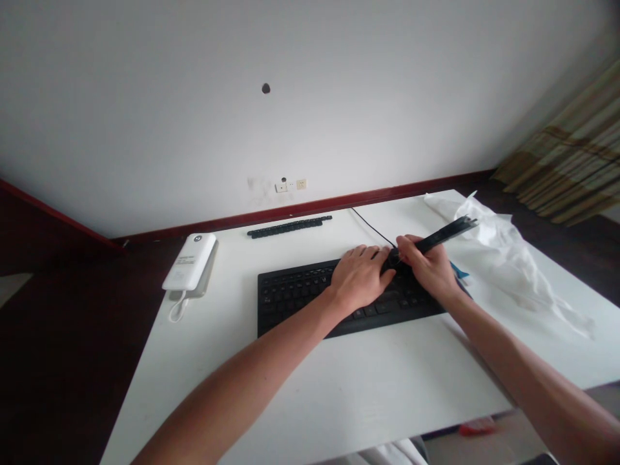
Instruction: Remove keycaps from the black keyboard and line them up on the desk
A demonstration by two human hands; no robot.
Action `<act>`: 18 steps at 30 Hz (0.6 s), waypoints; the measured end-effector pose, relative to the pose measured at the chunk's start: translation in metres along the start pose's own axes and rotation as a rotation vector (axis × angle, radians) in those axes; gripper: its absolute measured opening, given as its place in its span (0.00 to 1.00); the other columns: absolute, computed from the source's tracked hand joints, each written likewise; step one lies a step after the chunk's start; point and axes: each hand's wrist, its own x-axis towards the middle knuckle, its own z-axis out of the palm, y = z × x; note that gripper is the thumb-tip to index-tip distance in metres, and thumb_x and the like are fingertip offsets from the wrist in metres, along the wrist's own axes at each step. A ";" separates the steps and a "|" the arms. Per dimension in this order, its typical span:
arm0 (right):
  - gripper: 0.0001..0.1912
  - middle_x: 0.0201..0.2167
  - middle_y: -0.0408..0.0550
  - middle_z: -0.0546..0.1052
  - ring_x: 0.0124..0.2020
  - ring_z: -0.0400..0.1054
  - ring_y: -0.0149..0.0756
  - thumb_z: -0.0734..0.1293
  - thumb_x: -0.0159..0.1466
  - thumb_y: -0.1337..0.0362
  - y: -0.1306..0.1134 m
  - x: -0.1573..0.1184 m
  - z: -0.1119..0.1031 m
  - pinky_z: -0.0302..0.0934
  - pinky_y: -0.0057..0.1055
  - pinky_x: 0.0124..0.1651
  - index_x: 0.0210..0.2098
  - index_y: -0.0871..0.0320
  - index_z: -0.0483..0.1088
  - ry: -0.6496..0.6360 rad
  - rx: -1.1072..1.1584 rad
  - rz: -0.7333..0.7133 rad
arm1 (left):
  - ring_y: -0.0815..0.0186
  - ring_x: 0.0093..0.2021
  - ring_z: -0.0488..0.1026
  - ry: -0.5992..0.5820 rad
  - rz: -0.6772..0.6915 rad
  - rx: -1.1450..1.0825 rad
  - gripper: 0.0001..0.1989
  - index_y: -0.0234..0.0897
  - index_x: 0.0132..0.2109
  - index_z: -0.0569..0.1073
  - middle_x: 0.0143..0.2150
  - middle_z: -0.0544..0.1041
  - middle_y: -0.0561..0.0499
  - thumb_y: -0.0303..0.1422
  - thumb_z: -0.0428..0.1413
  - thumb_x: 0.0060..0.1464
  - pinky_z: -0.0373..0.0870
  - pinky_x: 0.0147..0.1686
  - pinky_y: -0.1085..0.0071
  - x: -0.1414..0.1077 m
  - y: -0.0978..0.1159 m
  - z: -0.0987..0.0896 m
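A black keyboard (295, 294) lies on the white table (310, 374), its cable (371, 225) running off the back edge. My left hand (361, 274) rests palm down across its upper keys with the fingers stretched out, the thumb close to the lower end of a long black tool (448, 234). That tool is gripped in my closed right hand (429, 265) over the right part of the keyboard. Its lower end meets the keys between both hands, and the exact contact is hidden. Rows of loose black keycaps (289, 227) are lined up near the back edge.
A white power bank (191, 261) with a short white cable sits at the left, on top of a flat object (209, 274). Crumpled white plastic (513, 248) covers part of the right side. Something blue (459, 271) shows beside my right wrist. Behind stands the wall.
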 end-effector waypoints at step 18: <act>0.22 0.27 0.44 0.73 0.30 0.67 0.39 0.56 0.73 0.50 -0.008 -0.003 -0.015 0.62 0.35 0.37 0.30 0.53 0.71 -0.348 -0.103 -0.121 | 0.58 0.49 0.73 -0.004 -0.052 -0.139 0.11 0.41 0.49 0.74 0.51 0.75 0.48 0.41 0.57 0.64 0.72 0.54 0.59 0.003 -0.004 -0.003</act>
